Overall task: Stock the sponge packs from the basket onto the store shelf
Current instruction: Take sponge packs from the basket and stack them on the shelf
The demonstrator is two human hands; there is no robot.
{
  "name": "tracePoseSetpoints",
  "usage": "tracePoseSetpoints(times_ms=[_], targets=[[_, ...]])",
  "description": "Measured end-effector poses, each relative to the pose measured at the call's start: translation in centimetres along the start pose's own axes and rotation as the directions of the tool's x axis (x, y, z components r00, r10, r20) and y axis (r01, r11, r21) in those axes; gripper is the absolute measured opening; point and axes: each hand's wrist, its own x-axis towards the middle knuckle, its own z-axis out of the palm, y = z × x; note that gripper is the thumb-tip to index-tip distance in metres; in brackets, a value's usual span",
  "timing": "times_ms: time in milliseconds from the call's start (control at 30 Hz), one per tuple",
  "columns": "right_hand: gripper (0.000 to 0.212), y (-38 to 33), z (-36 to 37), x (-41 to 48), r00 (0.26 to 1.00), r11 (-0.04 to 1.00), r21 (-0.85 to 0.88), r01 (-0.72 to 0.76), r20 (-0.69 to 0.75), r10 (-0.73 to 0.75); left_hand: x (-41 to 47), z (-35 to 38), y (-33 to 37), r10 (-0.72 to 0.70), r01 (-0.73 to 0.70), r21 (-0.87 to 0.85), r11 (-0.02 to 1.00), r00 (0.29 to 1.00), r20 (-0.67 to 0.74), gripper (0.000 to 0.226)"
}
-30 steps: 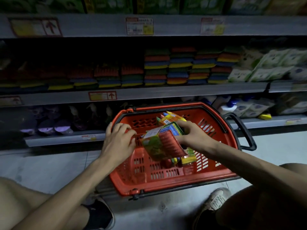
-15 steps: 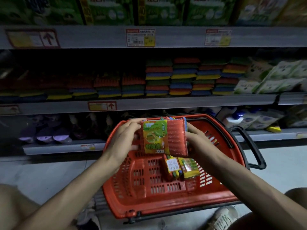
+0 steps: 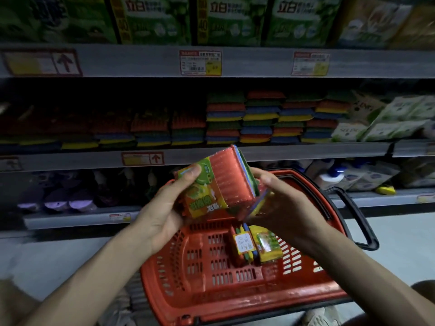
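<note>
Between both hands (image 3: 162, 208) (image 3: 280, 203), sponge pack (image 3: 226, 182) above basket (image 3: 235, 295)

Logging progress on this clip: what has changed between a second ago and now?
The sponge pack rose out of the basket toward the shelf and is now tilted. The left hand left the basket rim and took hold of the pack's label end. The right hand kept its grip on the other side. The remaining packs in the basket stayed put.

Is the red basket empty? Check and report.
No, two sponge packs lie in the red basket, below the held pack.
</note>
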Motion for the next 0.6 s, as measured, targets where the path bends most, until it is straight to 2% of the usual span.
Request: tracePoseSetpoints(times_ms=[67, 100, 167, 267, 367, 467, 567, 600], targets=[[0.037, -0.4, -0.2, 0.0, 0.987, 0.997, -0.046, 0.061, -0.144, -0.067, -0.2, -0.3, 0.4, 0.009, -0.008, -0.04, 0.999, 1.0, 0.012, 0.058], [0.033, -0.4, -0.3, -0.1, 0.967, 0.982, -0.156, 0.108, -0.211, -0.14, -0.2, -0.6, 0.7, 0.023, -0.023, -0.05, 0.998, 1.0, 0.018, 0.067], [0.038, -0.6, -0.6, -0.2, 0.937, 0.925, -0.344, 0.163, -0.241, -0.254, -0.1, -1.0, 1.0, 0.067, -0.066, -0.055, 0.996, 0.998, 0.016, 0.093], [0.048, -1.2, -0.7, -0.3, 0.946, 0.947, -0.305, 0.095, -0.27, -0.182, 0.1, -1.5, 1.6, 0.157, -0.156, -0.02, 0.987, 0.988, 0.001, 0.106], [0.053, -1.3, -1.1, -0.4, 0.931, 0.929, -0.369, 0.041, -0.324, -0.169, 0.0, -2.1, 2.1, 0.216, -0.216, 0.027, 0.976, 0.976, -0.001, 0.1], [0.047, -0.9, -1.5, -0.6, 0.923, 0.903, -0.429, -0.024, -0.357, -0.145, -0.4, -2.3, 2.0, 0.199, -0.198, 0.017, 0.98, 0.98, -0.03, 0.091], [0.05, -0.8, -1.2, -1.0, 0.921, 0.889, -0.441, -0.124, -0.385, -0.063, -0.8, -2.1, 1.7, 0.162, -0.163, -0.006, 0.987, 0.985, -0.057, 0.043], [0.054, -0.6, -1.2, -1.1, 0.917, 0.885, -0.441, -0.146, -0.396, -0.045, -1.0, -2.1, 1.6, 0.142, -0.142, -0.007, 0.99, 0.988, -0.062, 0.035]])
